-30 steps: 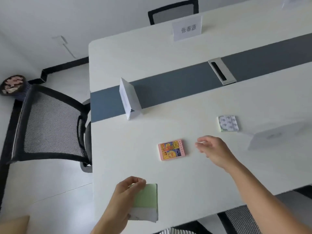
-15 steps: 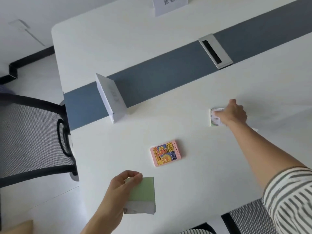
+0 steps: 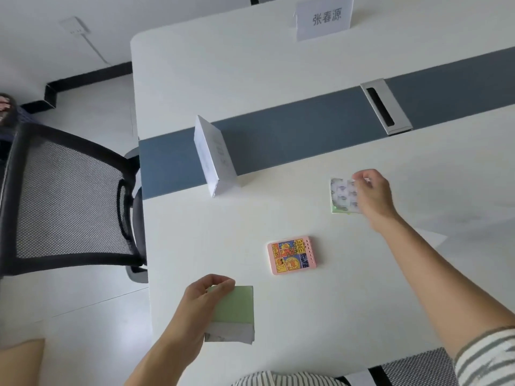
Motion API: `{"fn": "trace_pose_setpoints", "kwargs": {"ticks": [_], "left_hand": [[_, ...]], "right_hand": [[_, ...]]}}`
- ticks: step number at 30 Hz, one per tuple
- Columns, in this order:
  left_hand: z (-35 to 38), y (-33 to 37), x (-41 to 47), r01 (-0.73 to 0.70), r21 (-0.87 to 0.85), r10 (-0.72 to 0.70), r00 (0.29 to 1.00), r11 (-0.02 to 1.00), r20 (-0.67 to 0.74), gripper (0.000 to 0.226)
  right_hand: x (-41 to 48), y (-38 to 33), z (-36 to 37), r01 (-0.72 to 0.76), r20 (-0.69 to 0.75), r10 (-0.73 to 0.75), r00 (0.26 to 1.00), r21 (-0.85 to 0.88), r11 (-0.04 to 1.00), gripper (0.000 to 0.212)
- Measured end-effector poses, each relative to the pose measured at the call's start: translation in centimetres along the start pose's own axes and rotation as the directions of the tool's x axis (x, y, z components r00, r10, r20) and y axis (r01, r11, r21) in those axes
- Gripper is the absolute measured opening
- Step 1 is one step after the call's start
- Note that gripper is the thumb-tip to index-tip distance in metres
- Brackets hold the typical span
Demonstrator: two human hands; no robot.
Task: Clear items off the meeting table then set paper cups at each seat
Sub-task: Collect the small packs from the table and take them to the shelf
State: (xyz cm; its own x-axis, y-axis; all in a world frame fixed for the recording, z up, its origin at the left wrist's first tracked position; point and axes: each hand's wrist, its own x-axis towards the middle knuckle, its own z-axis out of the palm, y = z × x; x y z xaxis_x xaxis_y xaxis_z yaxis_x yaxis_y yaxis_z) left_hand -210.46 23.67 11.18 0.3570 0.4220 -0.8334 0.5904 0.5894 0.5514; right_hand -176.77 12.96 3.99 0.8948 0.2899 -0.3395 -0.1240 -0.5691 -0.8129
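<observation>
A white meeting table (image 3: 278, 65) with a blue-grey centre strip fills the view. My left hand (image 3: 200, 305) grips a small stack of notepads (image 3: 237, 310), green on top, near the table's front edge. My right hand (image 3: 373, 196) pinches a patterned white-and-green notepad (image 3: 341, 195) by its right side, its left part lifted slightly off the table. A pink notebook (image 3: 291, 254) with a bright cartoon cover lies flat between the two hands, untouched.
A folded white name card (image 3: 214, 160) stands at the strip's left end; another with printed characters (image 3: 323, 18) stands at the far side. A silver cable hatch (image 3: 386, 105) sits in the strip. A black mesh chair (image 3: 64, 201) stands left of the table.
My right hand reached past the pink notebook to the patterned notepad and now pinches it, raising it. My left hand keeps its hold on the stack.
</observation>
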Motion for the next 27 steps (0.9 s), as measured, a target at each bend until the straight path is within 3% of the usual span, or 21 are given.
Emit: {"fn": "trace_pose_setpoints", "kwargs": {"ticks": [3, 5, 8, 12, 14, 17, 21, 24, 27], "left_hand": [[-1.0, -0.7, -0.4, 0.007, -0.037, -0.008, 1.000, 0.999, -0.016, 0.012], [-1.6, -1.2, -0.6, 0.013, -0.055, -0.014, 0.999, 0.998, -0.029, 0.013], [-2.5, -2.2, -1.0, 0.022, -0.082, -0.026, 0.998, 0.996, -0.051, 0.015], [-3.8, -3.8, -1.6, 0.038, -0.122, -0.049, 0.995, 0.992, -0.084, 0.014], [-4.6, -4.6, -1.8, 0.042, -0.145, -0.057, 0.993, 0.989, -0.099, 0.016], [-5.5, -5.7, -2.0, 0.063, -0.191, -0.084, 0.991, 0.979, -0.103, 0.018], [-5.9, -6.1, -1.9, 0.065, -0.227, -0.089, 0.991, 0.972, -0.097, 0.011], [-5.8, -6.1, -1.9, 0.036, -0.246, -0.062, 0.993, 0.969, -0.098, 0.012], [-6.1, -6.0, -1.8, -0.010, -0.264, -0.024, 0.992, 0.964, -0.126, 0.030]], "right_hand": [[-4.3, -0.9, 3.4, 0.074, 0.350, -0.063, 0.935, -0.020, 0.997, 0.010], [-6.4, 0.1, 5.9, 0.201, 0.539, -0.078, 0.838, -0.174, 0.964, 0.027], [-8.1, 2.1, 8.7, 0.513, 0.690, -0.072, 0.721, -0.461, 0.724, 0.045], [-7.8, 3.8, 9.5, 0.723, 0.787, -0.083, 0.611, -0.513, 0.463, 0.066], [-7.4, 4.1, 9.1, 0.747, 0.786, -0.073, 0.614, -0.548, 0.377, 0.084], [-7.7, 4.2, 8.9, 0.683, 0.721, 0.021, 0.692, -0.665, 0.302, 0.097], [-8.1, 4.0, 9.4, 0.567, 0.623, 0.126, 0.772, -0.765, 0.305, 0.080], [-8.7, 4.2, 9.5, 0.567, 0.615, 0.128, 0.778, -0.775, 0.278, 0.063], [-10.1, 5.0, 9.7, 0.603, 0.645, 0.052, 0.762, -0.737, 0.307, 0.061]]}}
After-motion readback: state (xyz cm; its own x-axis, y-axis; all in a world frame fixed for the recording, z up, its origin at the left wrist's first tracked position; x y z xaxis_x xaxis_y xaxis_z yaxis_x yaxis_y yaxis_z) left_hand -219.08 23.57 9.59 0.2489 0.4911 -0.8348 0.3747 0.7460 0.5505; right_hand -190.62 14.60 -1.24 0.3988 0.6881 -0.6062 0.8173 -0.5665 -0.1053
